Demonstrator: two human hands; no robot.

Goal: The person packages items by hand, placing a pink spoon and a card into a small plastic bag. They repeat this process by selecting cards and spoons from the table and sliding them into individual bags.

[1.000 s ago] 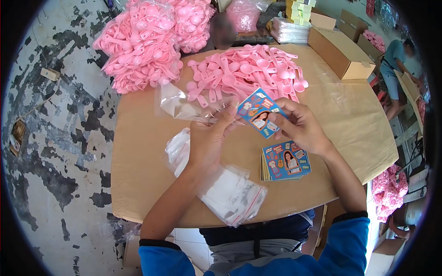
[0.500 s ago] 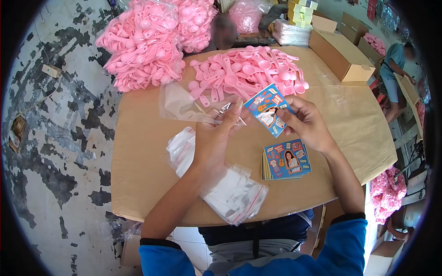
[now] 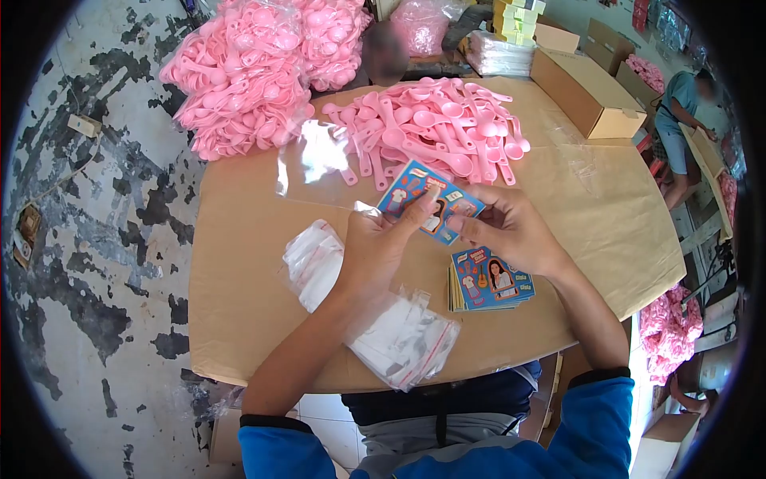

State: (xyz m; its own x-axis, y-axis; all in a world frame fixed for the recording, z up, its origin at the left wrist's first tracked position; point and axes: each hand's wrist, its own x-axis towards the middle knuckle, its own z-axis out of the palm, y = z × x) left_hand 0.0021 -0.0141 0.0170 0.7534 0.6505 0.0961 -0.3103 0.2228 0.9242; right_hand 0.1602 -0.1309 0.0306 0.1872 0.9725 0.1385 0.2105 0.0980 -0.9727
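A blue printed card (image 3: pixel 408 182) is held over the table between both hands, tilted. My left hand (image 3: pixel 375 247) is closed with its thumb across the card's left part, and it also grips a clear plastic bag (image 3: pixel 307 172) that stretches out to the upper left. My right hand (image 3: pixel 515 227) pinches the card's right side between thumb and fingers. Below it sits a stack of matching cards (image 3: pixel 491 279). Clear resealable bags (image 3: pixel 403 343) lie in a spread pile under and beside my left forearm.
Loose pink measuring spoons (image 3: pixel 431 124) are heaped at the table's far side. Bulging bags of pink spoons (image 3: pixel 247 80) stand at the back left. A cardboard box (image 3: pixel 586 92) occupies the back right corner. Beyond it, a person (image 3: pixel 682 112) is beside another box.
The card has moved left and down to my left hand, whose thumb now overlaps it. My right hand followed, still pinching the card. The clear bag's outer end has shifted and catches bright glare.
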